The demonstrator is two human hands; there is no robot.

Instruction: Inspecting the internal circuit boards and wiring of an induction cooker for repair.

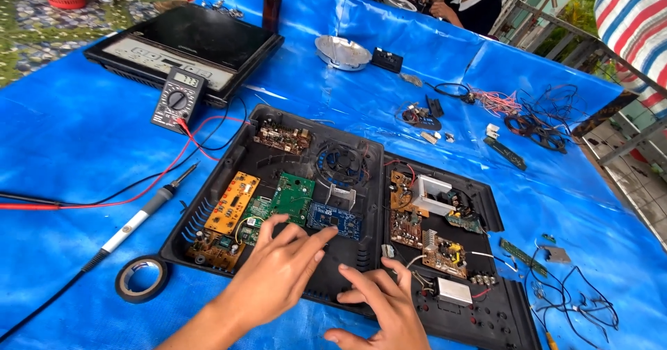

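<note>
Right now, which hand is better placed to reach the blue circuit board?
Probably the left hand: its fingers lie spread at the blue circuit board, nearly touching its near edge. The right hand rests lower on the black tray, farther from the board.

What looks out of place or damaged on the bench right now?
The black tray under the left hand and right hand holds loose circuit boards lying at odd angles, including a blue board. Cut wires lie scattered at right. Nothing looks spilled.
</note>
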